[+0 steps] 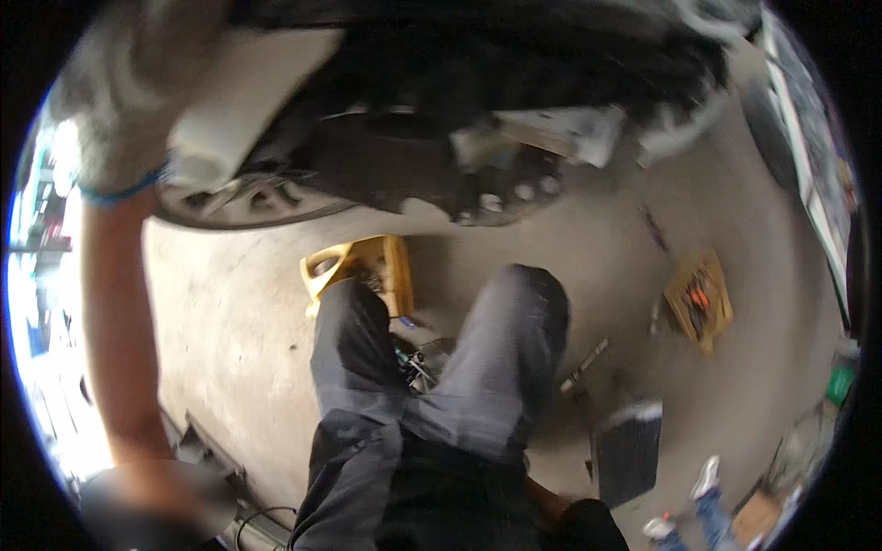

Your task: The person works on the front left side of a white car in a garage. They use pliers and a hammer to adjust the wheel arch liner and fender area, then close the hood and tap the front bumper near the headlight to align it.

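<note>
My left arm reaches up along the left side, and my left hand (124, 115), in a grey work glove with a blue cuff, is raised near a pale body panel (262, 101) of a vehicle. Its fingers are smeared by motion and run into the dark upper rim, so their grip does not show. Ahead of my knees is the vehicle's dark, exposed lower part (386, 165), with a spoked wheel (253, 202) at its left. Only a bit of my right forearm appears at my right side; the right hand is out of sight.
On the floor lie a yellow cut-open container (400, 275) with small parts, a yellow tool bin (721, 280), a long metal tool (585, 365) and a black box (627, 455). Loose tools (418, 372) show between my legs. Another person's legs (712, 514) are at lower right.
</note>
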The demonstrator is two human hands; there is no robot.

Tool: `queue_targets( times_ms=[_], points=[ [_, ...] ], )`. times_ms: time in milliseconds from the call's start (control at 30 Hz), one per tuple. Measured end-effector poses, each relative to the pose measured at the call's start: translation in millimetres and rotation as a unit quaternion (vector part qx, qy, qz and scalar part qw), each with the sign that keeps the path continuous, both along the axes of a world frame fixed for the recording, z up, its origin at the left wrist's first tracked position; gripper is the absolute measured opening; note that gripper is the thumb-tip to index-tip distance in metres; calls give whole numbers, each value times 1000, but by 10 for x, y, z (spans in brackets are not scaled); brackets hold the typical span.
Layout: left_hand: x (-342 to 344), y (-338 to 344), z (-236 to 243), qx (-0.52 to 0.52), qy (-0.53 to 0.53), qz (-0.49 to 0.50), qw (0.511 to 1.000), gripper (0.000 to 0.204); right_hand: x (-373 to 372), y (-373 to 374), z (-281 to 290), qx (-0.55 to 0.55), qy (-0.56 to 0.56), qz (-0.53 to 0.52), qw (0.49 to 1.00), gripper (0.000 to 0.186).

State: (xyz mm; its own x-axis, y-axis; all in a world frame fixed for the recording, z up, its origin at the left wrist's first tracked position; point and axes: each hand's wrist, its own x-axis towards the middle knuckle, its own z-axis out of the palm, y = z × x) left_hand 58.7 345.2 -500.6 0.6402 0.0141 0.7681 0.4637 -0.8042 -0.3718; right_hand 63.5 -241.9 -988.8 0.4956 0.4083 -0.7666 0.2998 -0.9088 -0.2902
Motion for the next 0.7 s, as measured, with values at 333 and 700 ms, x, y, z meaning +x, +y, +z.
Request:
queue_targets(
  times_ms=[333,700],
  points=[
    [-990,-1418,-1537,-234,41,4,971,56,-880,-120,-12,-73,213,58,973,44],
    [-1056,-1207,-1386,-222,10,-5,975,58,-1424,-1009,75,-100,21,-158,982,43]
  ],
)
